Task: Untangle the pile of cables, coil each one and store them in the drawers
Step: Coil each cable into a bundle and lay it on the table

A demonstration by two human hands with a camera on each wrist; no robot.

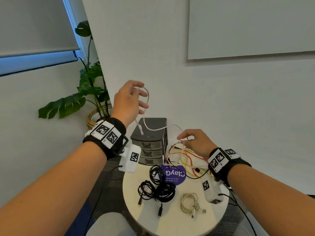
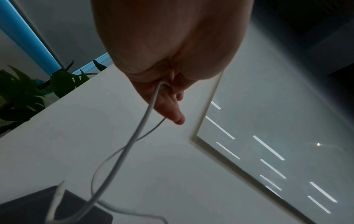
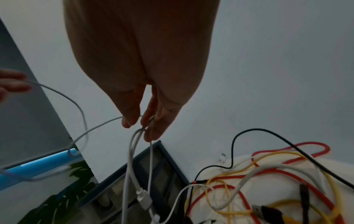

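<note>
Cables: one white cable (image 1: 148,97) looped in raised left hand (image 1: 127,102), pinched lower by right hand (image 1: 196,142). Two coiled black cables (image 1: 156,188), one coiled white (image 1: 190,203) on table (image 1: 170,223). Three drawers (image 1: 150,151).

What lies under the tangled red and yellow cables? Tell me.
The round white table, with white cable strands and a black cable woven through. Anything beneath the tangle is hidden.

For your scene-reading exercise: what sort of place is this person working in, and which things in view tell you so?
Probably an office or shared workspace: a wall-mounted whiteboard, a roller blind over the window, a potted monstera, and a sticker about keeping pantries clean on the small round table.
</note>
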